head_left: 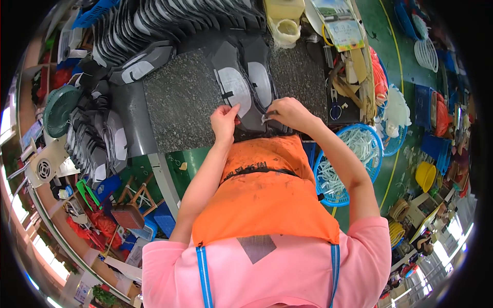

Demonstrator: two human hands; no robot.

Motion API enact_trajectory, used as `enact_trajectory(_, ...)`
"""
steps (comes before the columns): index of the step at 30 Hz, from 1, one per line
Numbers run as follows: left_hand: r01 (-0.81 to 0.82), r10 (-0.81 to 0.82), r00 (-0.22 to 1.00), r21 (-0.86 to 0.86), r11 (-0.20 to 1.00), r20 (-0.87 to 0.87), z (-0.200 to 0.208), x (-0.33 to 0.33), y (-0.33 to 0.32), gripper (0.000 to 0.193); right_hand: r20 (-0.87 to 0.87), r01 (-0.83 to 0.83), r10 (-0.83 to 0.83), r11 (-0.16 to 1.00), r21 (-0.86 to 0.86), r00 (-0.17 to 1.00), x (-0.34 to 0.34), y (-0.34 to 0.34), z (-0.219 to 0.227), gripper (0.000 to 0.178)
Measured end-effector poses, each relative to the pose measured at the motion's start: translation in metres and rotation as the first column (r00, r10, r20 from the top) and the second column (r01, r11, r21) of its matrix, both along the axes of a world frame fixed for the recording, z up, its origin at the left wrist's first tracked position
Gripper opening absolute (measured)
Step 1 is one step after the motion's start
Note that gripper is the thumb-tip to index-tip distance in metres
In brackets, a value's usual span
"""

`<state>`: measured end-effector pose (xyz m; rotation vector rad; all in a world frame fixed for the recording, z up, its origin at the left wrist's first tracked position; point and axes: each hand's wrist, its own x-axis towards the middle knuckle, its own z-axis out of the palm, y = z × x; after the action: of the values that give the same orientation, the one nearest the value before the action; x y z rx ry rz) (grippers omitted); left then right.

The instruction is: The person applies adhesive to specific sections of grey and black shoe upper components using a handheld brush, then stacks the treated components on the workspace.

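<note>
Two flat dark shoe-upper pieces with light grey patches lie side by side at the near edge of the bench: a left piece (pixel 232 87) and a right piece (pixel 259 77). A short black strip crosses the left one's grey patch. My left hand (pixel 224 123) pinches the left piece's near-left edge, thumb on top. My right hand (pixel 291 114) is closed at the near end of the pieces. A small dark thing with a pale tip shows at its fingertips, too small to name.
Long rows of similar dark pieces (pixel 169 20) stand at the far left, with another stack (pixel 95 136) nearer. A yellowish tub (pixel 286 33) sits at the back. At right, a blue basket (pixel 381 154) holds white strips; scissors (pixel 335 110) lie near the bench's right edge.
</note>
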<state>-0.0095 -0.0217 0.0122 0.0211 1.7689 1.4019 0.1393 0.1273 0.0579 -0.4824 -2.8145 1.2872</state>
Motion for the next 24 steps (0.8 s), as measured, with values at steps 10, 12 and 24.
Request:
enact_trajectory(10, 0.111, -0.131, 0.945, 0.083, 0.99, 0.299, 0.001, -0.018, 0.0, 0.014, -0.158, 0.417, -0.387, 0.866, 0.278, 0.909, -0.11, 0.077, -0.006, 0.017)
enact_trajectory(12, 0.06, -0.104, 0.891, 0.113, 0.992, 0.443, 0.007, -0.031, -0.002, 0.012, -0.158, 0.518, -0.494, 0.799, 0.305, 0.855, -0.111, 0.088, 0.01, 0.017)
enact_trajectory(24, -0.5, 0.304, 0.856, 0.517, 0.695, 0.419, 0.086, -0.12, -0.001, 0.029, -0.07, 0.61, -0.649, 0.665, 0.432, 0.757, -0.054, 0.178, -0.023, 0.028)
